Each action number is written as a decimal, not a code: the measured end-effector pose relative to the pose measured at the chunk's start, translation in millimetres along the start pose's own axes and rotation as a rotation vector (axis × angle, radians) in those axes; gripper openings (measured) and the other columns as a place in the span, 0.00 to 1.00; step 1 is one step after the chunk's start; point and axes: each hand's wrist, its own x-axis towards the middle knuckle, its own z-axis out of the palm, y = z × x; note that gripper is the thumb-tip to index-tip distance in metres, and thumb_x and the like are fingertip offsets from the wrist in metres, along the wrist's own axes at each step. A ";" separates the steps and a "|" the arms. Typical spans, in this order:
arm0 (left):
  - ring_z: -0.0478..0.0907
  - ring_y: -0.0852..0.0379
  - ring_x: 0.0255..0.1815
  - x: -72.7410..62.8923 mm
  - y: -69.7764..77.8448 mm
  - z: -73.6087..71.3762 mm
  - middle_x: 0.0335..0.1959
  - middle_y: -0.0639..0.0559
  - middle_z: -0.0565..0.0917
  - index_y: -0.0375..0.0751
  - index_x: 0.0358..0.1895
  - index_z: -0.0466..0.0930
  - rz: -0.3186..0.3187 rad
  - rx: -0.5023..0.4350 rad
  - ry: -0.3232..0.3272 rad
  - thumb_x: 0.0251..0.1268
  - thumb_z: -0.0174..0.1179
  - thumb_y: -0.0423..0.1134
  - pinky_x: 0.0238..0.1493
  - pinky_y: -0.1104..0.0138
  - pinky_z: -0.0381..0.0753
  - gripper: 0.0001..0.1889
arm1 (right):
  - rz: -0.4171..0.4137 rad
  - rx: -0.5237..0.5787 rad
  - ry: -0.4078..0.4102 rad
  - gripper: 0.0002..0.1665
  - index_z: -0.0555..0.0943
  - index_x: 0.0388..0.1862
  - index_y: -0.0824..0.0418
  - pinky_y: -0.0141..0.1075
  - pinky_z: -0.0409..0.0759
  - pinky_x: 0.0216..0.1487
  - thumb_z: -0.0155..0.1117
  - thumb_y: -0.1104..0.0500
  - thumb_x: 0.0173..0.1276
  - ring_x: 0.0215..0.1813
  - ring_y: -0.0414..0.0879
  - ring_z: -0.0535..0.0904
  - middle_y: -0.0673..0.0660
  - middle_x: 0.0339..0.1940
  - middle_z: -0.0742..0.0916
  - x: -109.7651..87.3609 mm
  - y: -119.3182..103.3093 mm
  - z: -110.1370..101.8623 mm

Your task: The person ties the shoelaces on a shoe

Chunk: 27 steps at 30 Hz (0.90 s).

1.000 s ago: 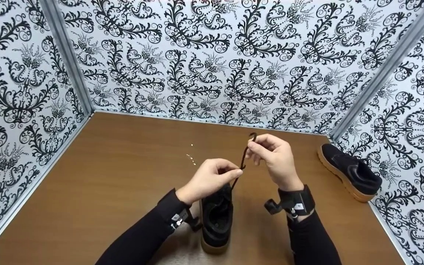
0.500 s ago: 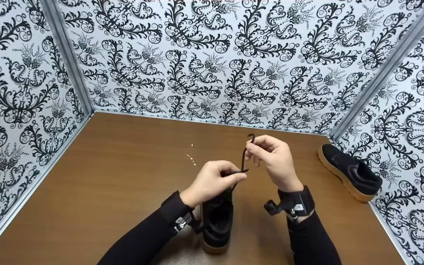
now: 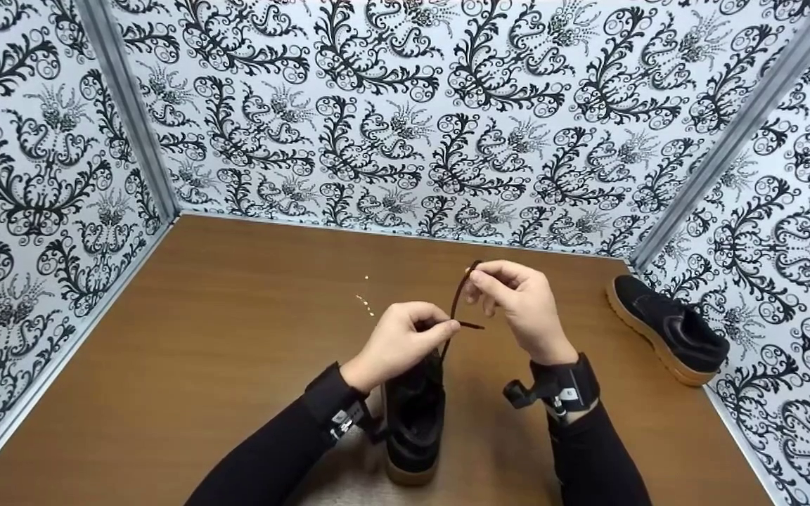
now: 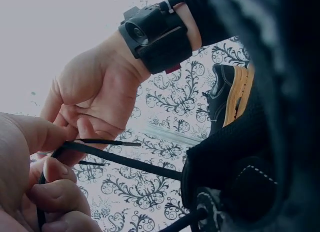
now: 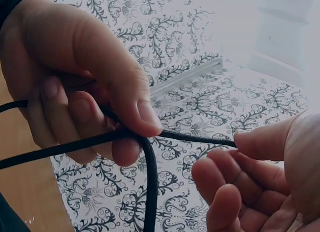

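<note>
A black shoe (image 3: 413, 446) with a tan sole stands below my hands, its toe away from me and partly hidden by my left hand (image 3: 398, 344). Thumb and forefinger of that hand pinch dark shoelaces (image 5: 150, 187) where they cross, above the shoe's front. A short free end sticks out to the right of the pinch. Higher and to the right, my right hand (image 3: 521, 302) pinches the other lace (image 3: 455, 299) near its end, between thumb and forefinger. Close up in the left wrist view, the lace (image 4: 125, 163) runs from the shoe's eyelets to the left fingers.
A matching black shoe (image 3: 665, 330) lies at the right edge of the brown wooden table (image 3: 236, 337), near the side wall. Small pale crumbs (image 3: 365, 303) are scattered mid-table. Patterned panels (image 3: 391, 126) enclose the back and sides.
The lace between the hands has become a curved length, and a short free end now points right from the left pinch. My left hand dipped, then rose slightly; the right shifted slightly left.
</note>
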 end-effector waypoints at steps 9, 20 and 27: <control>0.78 0.60 0.32 3.7 -5.2 -4.1 0.30 0.59 0.87 0.40 0.37 0.94 -0.095 -0.071 0.067 0.75 0.72 0.39 0.36 0.69 0.75 0.08 | 0.029 -0.149 -0.057 0.08 0.92 0.46 0.65 0.34 0.84 0.31 0.73 0.60 0.81 0.35 0.61 0.88 0.66 0.37 0.91 2.2 4.3 -0.7; 0.79 0.61 0.33 5.9 -9.8 -7.3 0.30 0.55 0.88 0.40 0.37 0.95 -0.163 -0.129 0.096 0.74 0.71 0.39 0.38 0.69 0.75 0.08 | 0.090 -0.466 -0.311 0.12 0.95 0.50 0.57 0.34 0.81 0.37 0.74 0.51 0.81 0.36 0.47 0.84 0.52 0.38 0.92 0.0 6.0 -4.7; 0.80 0.60 0.35 6.1 -12.0 -7.8 0.33 0.49 0.91 0.40 0.37 0.96 -0.203 -0.163 0.120 0.73 0.71 0.41 0.39 0.69 0.75 0.09 | 0.094 -0.572 -0.333 0.06 0.95 0.48 0.50 0.36 0.81 0.41 0.76 0.52 0.79 0.38 0.46 0.85 0.47 0.40 0.93 -0.9 3.9 -5.6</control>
